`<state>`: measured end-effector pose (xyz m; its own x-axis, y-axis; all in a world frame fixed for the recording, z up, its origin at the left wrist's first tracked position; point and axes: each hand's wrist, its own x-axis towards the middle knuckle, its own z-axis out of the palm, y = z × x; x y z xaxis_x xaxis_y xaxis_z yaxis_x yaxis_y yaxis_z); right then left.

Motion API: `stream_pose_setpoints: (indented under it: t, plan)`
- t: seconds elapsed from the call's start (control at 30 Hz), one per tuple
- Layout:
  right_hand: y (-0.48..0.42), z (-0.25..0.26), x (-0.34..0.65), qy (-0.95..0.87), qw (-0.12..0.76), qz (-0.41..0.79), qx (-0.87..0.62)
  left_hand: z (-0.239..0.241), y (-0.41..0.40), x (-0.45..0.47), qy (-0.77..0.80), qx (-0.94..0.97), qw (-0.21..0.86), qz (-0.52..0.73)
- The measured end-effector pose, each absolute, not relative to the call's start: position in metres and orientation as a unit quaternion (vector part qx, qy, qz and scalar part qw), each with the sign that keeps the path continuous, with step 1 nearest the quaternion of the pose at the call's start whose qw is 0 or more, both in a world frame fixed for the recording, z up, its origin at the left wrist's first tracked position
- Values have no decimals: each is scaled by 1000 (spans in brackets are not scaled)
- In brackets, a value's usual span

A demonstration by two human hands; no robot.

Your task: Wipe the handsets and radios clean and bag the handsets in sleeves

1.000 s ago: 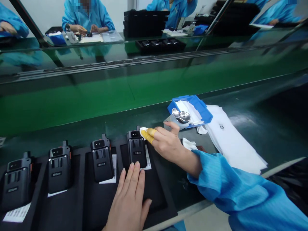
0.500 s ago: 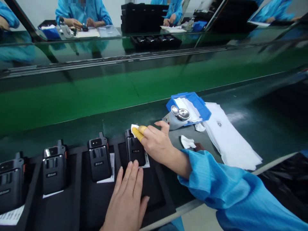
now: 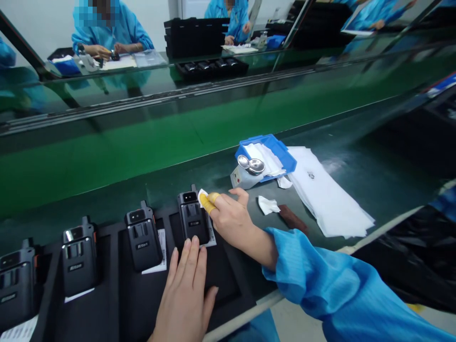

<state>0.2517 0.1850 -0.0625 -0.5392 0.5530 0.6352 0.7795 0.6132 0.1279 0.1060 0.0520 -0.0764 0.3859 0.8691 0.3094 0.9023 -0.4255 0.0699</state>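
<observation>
White cloth (image 3: 199,197) is pinched in R hand (image 3: 231,221), so best rub soft w/ L hand (image 3: 185,294), fingers flat & grabbing nothing, steadying black radio (image 3: 192,214).

The left hand (image 3: 187,294) touches the rightmost radio (image 3: 194,224); the right hand (image 3: 233,218) holds a white cloth (image 3: 200,195) beside it.

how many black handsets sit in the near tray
4, left to right: the first handset, cut by the picture's edge; the second handset; the third handset; the fourth handset, at the left hand. More may lie out of view.
</observation>
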Motion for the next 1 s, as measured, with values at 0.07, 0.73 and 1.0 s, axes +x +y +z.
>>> stream_pose_setpoints:
  t: [0.07, 0.73, 1.0]
  plan:
    - [190, -60, 258, -854, 258, -208, -401, -76, 52, 106, -534, -831, 43, -153]
    - [152, -52, 261, -915, 220, -172, -290, -72, 47, 111, -564, -809, -10, -162]
    - [150, -58, 242, -915, 240, -160, -281, -74, 47, 111, -562, -812, -17, -156]
